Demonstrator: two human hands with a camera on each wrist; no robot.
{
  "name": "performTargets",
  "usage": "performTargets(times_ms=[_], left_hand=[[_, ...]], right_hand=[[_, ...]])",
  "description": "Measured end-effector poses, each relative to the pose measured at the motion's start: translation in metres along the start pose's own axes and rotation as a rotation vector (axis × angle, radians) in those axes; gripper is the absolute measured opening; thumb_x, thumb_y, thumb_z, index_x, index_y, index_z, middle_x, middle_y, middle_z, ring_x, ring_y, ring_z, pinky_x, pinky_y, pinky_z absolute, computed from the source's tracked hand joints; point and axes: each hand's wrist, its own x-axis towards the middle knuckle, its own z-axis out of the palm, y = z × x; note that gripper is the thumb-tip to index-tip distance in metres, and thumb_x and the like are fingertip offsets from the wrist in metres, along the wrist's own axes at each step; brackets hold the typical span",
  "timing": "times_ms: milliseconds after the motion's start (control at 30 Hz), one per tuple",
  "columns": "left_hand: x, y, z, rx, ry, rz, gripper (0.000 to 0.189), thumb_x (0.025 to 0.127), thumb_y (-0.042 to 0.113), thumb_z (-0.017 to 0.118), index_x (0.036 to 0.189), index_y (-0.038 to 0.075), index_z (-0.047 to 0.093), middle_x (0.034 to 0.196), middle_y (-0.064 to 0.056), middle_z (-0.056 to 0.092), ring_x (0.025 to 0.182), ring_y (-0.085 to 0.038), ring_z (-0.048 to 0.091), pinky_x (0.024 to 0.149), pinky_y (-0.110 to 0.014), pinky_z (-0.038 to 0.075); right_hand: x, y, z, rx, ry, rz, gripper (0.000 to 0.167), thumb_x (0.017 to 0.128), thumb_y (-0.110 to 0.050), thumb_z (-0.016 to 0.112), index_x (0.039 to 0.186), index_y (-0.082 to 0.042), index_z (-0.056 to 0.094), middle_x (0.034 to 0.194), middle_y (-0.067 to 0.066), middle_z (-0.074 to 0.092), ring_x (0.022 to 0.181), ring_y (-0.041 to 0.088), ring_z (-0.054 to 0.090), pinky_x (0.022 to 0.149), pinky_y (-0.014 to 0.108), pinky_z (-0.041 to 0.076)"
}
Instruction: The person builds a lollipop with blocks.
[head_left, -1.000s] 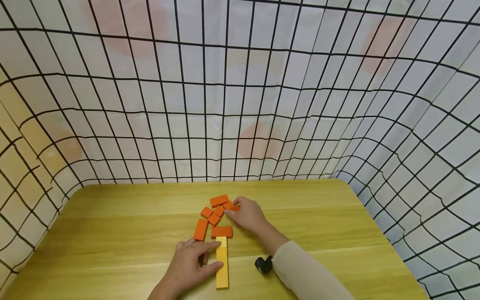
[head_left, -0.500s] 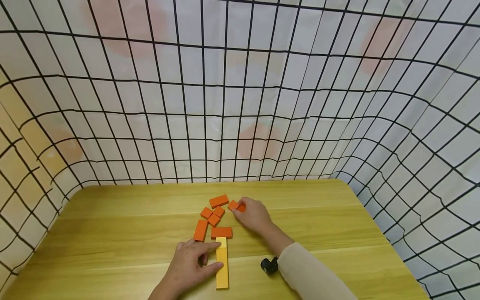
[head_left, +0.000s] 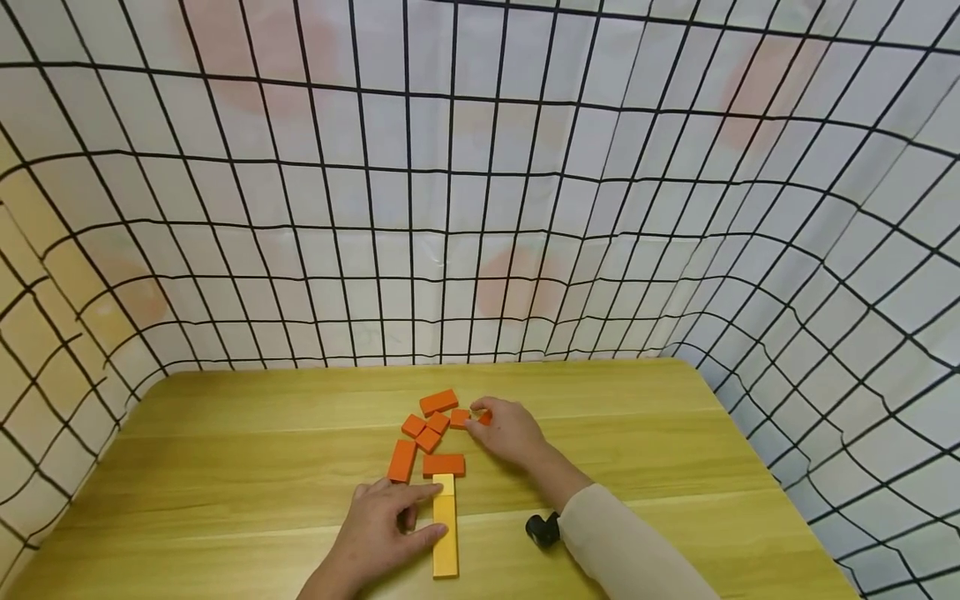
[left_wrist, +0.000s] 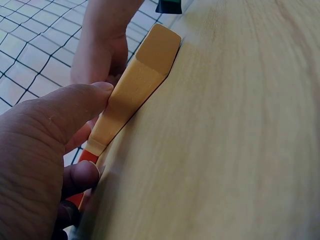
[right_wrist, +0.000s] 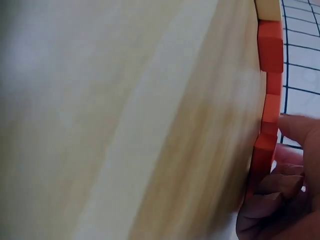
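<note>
Yellowish wood covered the table [head_left: 262,458], and behind it stood a pale wall [head_left: 390,196] with black grid lines. From the left, the left hand [head_left: 386,527] came in low over the wood. Its thumb and forefinger were stretched forward and spread apart, and their tips touched the left side of two yellow pieces. The forefinger was on the small pale yellow block [head_left: 443,483], the thumb on the long yellow block [head_left: 446,537]. These two lay end to end in one straight line.

Just beyond the left hand, a slanted orange block [head_left: 402,460] was lying flat. Farther back and a little to the right, three small orange blocks [head_left: 428,439] lay in a crooked group, close together, and behind them was a longer orange block [head_left: 438,403]. A crosswise orange block [head_left: 444,465] lay at the far end of the yellow line and appeared to touch it.

Next to the right came a single small orange block [head_left: 460,419], just beside the right thumb. The right hand [head_left: 508,431] had its thumb and fingers bent around a partly hidden orange block [head_left: 486,417] and held it near the table. Near the cuff of the beige sleeve [head_left: 622,533] was a black object [head_left: 542,530], too small to identify.
</note>
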Motion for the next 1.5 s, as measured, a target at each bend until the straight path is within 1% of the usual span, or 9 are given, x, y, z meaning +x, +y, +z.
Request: performTargets(times_ms=[100,233,400,567,633,833,933,1133,1500], left_hand=[[0.001,0.002,-0.001,-0.013,-0.007,-0.002,0.044,0.081,0.054,0.082,0.117,0.03,0.077,0.065,0.025,0.047,0.072,0.007,0.038,0.078,-0.029,0.031],[0.001,0.003,-0.002,-0.014,-0.008,-0.005,0.044,0.08,0.053,0.083,0.117,0.03,0.077,0.065,0.025,0.047,0.072,0.006,0.039,0.078,-0.029,0.031],[0.001,0.003,-0.001,-0.007,-0.009,-0.01,0.044,0.08,0.054,0.083,0.118,0.031,0.077,0.065,0.026,0.046,0.072,0.006,0.039,0.079,-0.03,0.032],[0.001,0.002,-0.001,-0.007,-0.001,-0.006,0.044,0.08,0.053,0.083,0.118,0.031,0.077,0.065,0.026,0.045,0.072,0.006,0.038,0.079,-0.03,0.032],[0.001,0.001,-0.001,-0.006,0.001,-0.003,0.044,0.08,0.052,0.083,0.118,0.031,0.077,0.065,0.027,0.045,0.072,0.006,0.038,0.079,-0.03,0.032],[0.001,0.002,-0.002,-0.007,-0.006,-0.006,0.044,0.081,0.053,0.082,0.118,0.031,0.077,0.065,0.026,0.046,0.072,0.006,0.039,0.079,-0.03,0.031],[0.0,0.002,-0.003,-0.011,-0.007,-0.006,0.044,0.081,0.053,0.082,0.118,0.031,0.077,0.065,0.026,0.046,0.072,0.006,0.039,0.079,-0.03,0.031],[0.0,0.0,-0.001,-0.012,0.009,0.006,0.043,0.081,0.052,0.083,0.118,0.03,0.077,0.065,0.026,0.046,0.072,0.007,0.038,0.08,-0.031,0.032],[-0.001,0.0,0.0,-0.015,0.014,0.004,0.043,0.08,0.053,0.083,0.117,0.031,0.077,0.065,0.027,0.045,0.072,0.007,0.039,0.078,-0.029,0.031]], right_hand=[[0.001,0.001,0.001,-0.006,-0.021,-0.006,0.033,0.097,-0.041,0.069,0.121,-0.018,0.07,0.079,-0.005,0.069,0.067,0.011,0.056,0.074,0.036,0.052],[-0.001,-0.002,0.001,0.002,-0.016,0.003,0.031,0.095,-0.039,0.07,0.116,-0.017,0.066,0.075,-0.003,0.062,0.061,0.013,0.05,0.062,0.031,0.044],[-0.002,-0.014,0.003,0.039,-0.009,-0.086,0.011,0.095,-0.033,0.071,0.096,-0.022,0.071,0.079,-0.005,0.063,0.066,0.011,0.05,0.064,0.03,0.044],[-0.002,-0.029,0.009,-0.011,-0.067,-0.156,0.015,0.095,-0.037,0.071,0.084,-0.028,0.07,0.077,-0.011,0.062,0.066,0.007,0.051,0.064,0.025,0.043],[-0.002,-0.034,0.012,-0.029,-0.085,-0.157,0.017,0.095,-0.039,0.071,0.084,-0.026,0.07,0.076,-0.009,0.061,0.065,0.008,0.051,0.062,0.025,0.043],[0.0,-0.042,0.015,-0.086,-0.081,-0.106,0.028,0.092,-0.05,0.072,0.091,-0.021,0.072,0.093,-0.007,0.07,0.076,0.008,0.057,0.072,0.028,0.049],[0.001,-0.044,0.015,-0.078,-0.091,-0.078,0.029,0.092,-0.05,0.073,0.09,-0.022,0.072,0.091,-0.008,0.07,0.075,0.009,0.057,0.071,0.029,0.048],[0.003,-0.043,0.014,0.002,-0.122,-0.074,0.023,0.093,-0.045,0.073,0.084,-0.024,0.069,0.08,-0.01,0.064,0.068,0.01,0.054,0.065,0.027,0.045],[0.006,-0.029,0.013,0.15,-0.171,-0.135,0.013,0.101,-0.033,0.066,0.103,-0.022,0.072,0.074,-0.005,0.056,0.065,0.009,0.049,0.063,0.026,0.043]])
